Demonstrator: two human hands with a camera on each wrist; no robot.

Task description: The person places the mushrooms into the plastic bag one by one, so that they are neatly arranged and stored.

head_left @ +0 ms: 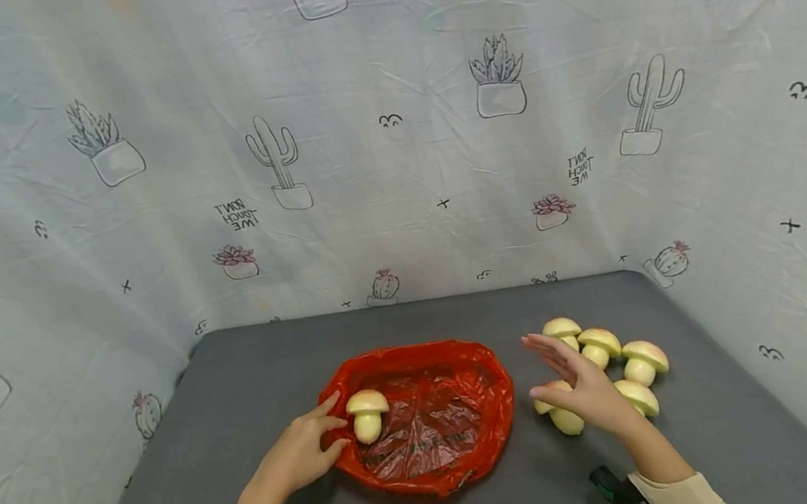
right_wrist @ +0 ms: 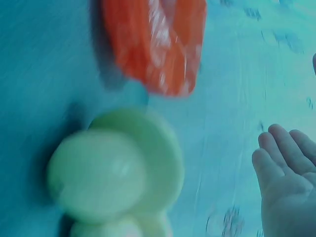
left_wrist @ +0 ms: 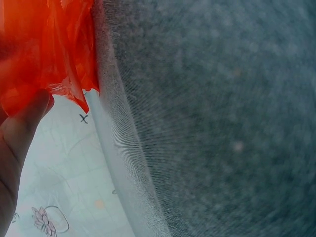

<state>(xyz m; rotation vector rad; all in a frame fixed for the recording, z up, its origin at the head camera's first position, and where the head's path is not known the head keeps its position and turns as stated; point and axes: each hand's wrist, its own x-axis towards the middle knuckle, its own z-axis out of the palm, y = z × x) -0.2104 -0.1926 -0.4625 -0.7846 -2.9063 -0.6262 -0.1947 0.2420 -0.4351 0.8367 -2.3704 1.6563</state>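
Note:
A round container wrapped in red plastic point(head_left: 505, 433) stands in the middle of the table. One pale yellow toy mushroom point(head_left: 368, 426) lies inside it, near the left wall. My left hand point(head_left: 303, 453) holds the container's left rim with curved fingers; in the left wrist view, a fingertip meets the red plastic point(left_wrist: 44, 54). To the right, several similar mushrooms point(head_left: 644, 361) lie in a loose group. Over the group's left part is my right hand point(head_left: 590, 393), fingers extended and thumb apart, holding nothing. The right wrist view shows blurred mushrooms point(right_wrist: 98, 173) beside that hand.
The dark grey tabletop point(head_left: 251, 363) carries the container and the mushrooms. Behind it and at both sides hangs a pale curtain point(head_left: 393, 169) printed with potted cacti. Dark straps show at both wrists, by the light sleeves point(head_left: 679, 500).

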